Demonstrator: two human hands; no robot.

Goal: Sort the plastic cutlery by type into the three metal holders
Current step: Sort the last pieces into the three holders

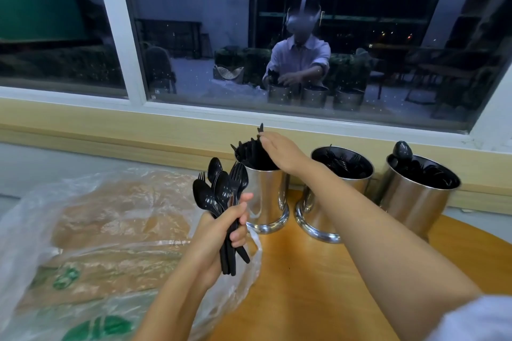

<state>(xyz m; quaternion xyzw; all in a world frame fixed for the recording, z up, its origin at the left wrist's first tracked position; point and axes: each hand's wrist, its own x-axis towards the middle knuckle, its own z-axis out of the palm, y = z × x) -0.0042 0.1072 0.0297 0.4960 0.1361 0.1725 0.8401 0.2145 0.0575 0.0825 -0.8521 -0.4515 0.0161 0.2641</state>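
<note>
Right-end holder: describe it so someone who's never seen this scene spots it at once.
Below the big window, three shiny metal holders stand in a row at the back of the wooden table. Take the holder at the right end, farthest from the plastic bag. Unlike the other two, it has a black spoon standing bowl-up well above its rim.

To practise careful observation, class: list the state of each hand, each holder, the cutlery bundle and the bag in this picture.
left hand: grips the bundle of spoons and forks, heads up.
right hand: over the left holder, fingertips at a black piece; grip unclear.
left holder: upright, black pieces standing inside.
middle holder: upright, forks inside.
right holder: upright, spoons inside, one poking above the rim.
plastic bag: crumpled, lying on the table.
</note>
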